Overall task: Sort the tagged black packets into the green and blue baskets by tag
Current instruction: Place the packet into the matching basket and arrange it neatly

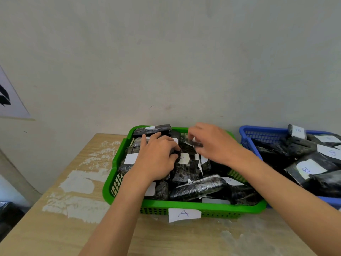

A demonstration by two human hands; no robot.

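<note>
Both of my hands are inside the green basket (203, 206). It sits in the middle of the table (55, 228), close to the wall (166, 61). On its near side is a white paper label (184, 214) with a big A on it.

My left hand (156, 159) lies on the left part of the pile of packets (197, 188) in that basket. Its fingers are bent round a black packet (175, 153) and grip it. My thumb is on the near side of it.

My right hand (214, 143) is just to the right, nearer the far side of the basket. Its fingers and thumb are curled in and pinch the end of a thin packet (197, 144). That part is a bit blurry, so I cannot read any tag on it.

Between my two hands lies the A packet (184, 163), with its white tag facing up. More black packets with white tags fill the basket almost to the top. One long packet (152, 129) rests on the far left rim.

The blue basket (258, 129) stands to the right, just beside the green one. The B packets (310, 169) are heaped in it, and their white tags show a B.

The table is light wood with white, worn patches on the left. A white sheet (11, 100) with a black mark hangs on the wall at the far left.
</note>
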